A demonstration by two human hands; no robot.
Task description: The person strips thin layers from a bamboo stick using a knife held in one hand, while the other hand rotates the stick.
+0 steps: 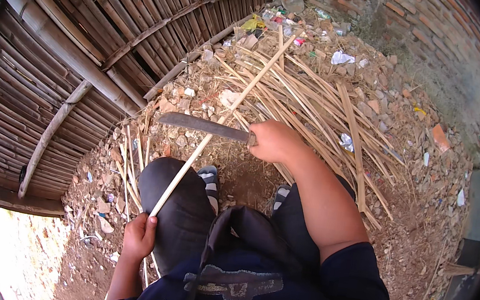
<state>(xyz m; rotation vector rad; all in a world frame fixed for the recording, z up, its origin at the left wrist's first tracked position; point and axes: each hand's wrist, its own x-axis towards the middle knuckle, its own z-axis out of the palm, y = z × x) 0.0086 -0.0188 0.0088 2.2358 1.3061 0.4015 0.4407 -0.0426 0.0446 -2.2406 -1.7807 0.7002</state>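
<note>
A long pale bamboo strip (186,166) slants from beside my left knee up to the far pile. Its near end is in my left hand (138,234), which is closed round it next to the knee. My right hand (273,142) grips the handle of a machete (204,126). The dark, broad blade points left and lies across the strip at about its middle; whether it touches the strip I cannot tell. Beyond my right hand, a loose pile of split bamboo strips (311,99) spreads over the ground.
Several shorter strips (129,167) lie left of my left knee. A bamboo-slat wall (68,47) with poles stands at the left, a brick wall (441,42) at the far right. Broken bricks, stones and litter (342,58) cover the ground. My sandalled feet (210,187) are below the blade.
</note>
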